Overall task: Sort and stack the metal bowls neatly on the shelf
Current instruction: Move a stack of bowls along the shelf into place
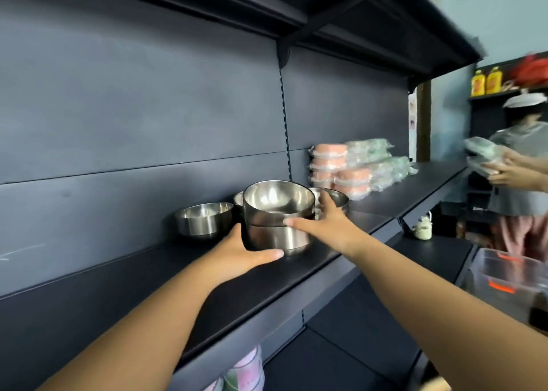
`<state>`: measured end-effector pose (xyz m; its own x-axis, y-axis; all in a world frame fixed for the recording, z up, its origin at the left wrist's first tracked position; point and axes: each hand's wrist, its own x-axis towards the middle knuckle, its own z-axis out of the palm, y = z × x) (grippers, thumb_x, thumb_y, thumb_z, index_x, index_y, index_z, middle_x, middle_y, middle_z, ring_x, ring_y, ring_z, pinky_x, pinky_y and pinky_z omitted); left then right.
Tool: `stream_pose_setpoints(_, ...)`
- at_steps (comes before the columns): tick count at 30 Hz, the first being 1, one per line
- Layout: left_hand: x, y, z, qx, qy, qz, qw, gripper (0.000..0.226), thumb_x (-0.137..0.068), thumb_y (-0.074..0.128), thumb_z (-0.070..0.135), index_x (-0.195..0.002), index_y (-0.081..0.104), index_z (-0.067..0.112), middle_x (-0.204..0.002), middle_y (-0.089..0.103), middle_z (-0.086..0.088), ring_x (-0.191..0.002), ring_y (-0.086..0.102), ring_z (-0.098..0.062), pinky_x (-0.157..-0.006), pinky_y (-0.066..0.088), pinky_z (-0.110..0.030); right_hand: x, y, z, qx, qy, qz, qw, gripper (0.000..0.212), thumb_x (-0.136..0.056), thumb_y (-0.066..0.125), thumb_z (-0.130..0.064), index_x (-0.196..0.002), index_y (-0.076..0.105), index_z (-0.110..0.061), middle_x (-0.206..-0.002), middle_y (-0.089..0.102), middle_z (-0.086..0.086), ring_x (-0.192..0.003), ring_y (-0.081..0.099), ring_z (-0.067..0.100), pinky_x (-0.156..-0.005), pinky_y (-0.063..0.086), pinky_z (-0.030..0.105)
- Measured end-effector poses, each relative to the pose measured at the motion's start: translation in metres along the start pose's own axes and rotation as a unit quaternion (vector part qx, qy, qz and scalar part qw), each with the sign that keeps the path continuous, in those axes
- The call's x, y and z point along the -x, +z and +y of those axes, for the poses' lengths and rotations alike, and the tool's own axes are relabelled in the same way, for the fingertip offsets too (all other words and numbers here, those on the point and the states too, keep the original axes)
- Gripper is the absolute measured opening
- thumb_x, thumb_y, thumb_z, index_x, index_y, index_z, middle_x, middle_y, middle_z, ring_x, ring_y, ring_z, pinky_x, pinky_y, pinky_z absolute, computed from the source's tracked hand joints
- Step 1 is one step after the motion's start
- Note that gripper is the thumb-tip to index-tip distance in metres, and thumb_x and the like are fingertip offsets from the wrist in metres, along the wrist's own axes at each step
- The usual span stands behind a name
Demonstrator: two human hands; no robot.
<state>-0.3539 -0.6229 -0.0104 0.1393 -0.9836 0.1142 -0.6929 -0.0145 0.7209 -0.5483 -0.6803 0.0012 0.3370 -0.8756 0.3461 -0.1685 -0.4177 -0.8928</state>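
A stack of two shiny metal bowls (278, 212) stands on the dark shelf (267, 284). My left hand (241, 254) cups the lower bowl from the left, thumb along its base. My right hand (323, 221) holds the stack from the right, thumb on the seam between the bowls, fingers reaching round behind. A smaller single bowl (204, 218) sits to the left of the stack. Another bowl (338, 198) stands behind my right hand, and a further one (238, 198) peeks out behind the stack.
Wrapped pink and green containers (353, 168) are piled further right on the shelf. Another person (519, 171) at the far right holds wrapped packs. A clear plastic bin (510, 284) sits lower right. An upper shelf (385, 14) overhangs.
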Motion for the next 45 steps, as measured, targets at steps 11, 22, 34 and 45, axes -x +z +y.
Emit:
stream_pose_setpoints(11, -0.043, 0.019, -0.015, 0.171, 0.020, -0.008, 0.985, 0.127, -0.053, 0.080, 0.051, -0.146, -0.004, 0.034, -0.154, 0.025, 0.006, -0.138, 0.029, -0.014, -0.108, 0.027, -0.032, -0.030, 0.015, 0.008, 0.004, -0.046, 0.057, 0.997, 0.137, -0.055, 0.085, -0.036, -0.140, -0.023, -0.034, -0.155, 0.011, 0.001, -0.141, 0.015, 0.013, -0.112, 0.018, 0.031)
stream_pose_setpoints(22, -0.046, 0.019, -0.016, 0.179, 0.062, 0.019, 0.982, 0.119, -0.058, 0.083, 0.042, -0.147, 0.004, 0.035, -0.148, 0.034, 0.006, -0.131, 0.036, -0.012, -0.097, 0.030, -0.025, -0.027, 0.004, -0.012, 0.028, -0.046, 0.067, 0.996, 0.124, -0.060, 0.082, -0.041, -0.145, -0.008, -0.032, -0.153, 0.017, -0.006, -0.133, 0.021, 0.004, -0.102, 0.023, 0.023)
stream_pose_setpoints(34, -0.037, 0.014, -0.009, 0.156, 0.088, 0.011, 0.984, 0.103, -0.060, 0.082, 0.039, -0.144, 0.023, 0.032, -0.138, 0.049, 0.007, -0.126, 0.046, -0.012, -0.109, 0.035, -0.036, -0.016, 0.022, 0.009, -0.083, 0.039, 0.014, 0.996, 0.128, -0.035, 0.074, -0.074, -0.142, 0.023, -0.028, -0.144, 0.041, -0.010, -0.131, 0.039, 0.016, -0.110, 0.030, 0.045)
stream_pose_setpoints(45, 0.037, -0.004, -0.027, 0.181, 0.075, 0.092, 0.976, 0.083, -0.040, 0.081, 0.046, -0.116, 0.049, 0.036, -0.114, 0.062, 0.016, -0.112, 0.057, -0.007, -0.099, 0.041, -0.027, 0.023, 0.053, -0.014, -0.066, -0.011, -0.022, 0.998, 0.124, -0.038, 0.071, -0.070, -0.141, 0.029, -0.016, -0.139, 0.047, -0.001, -0.126, 0.045, 0.019, -0.106, 0.037, 0.044)
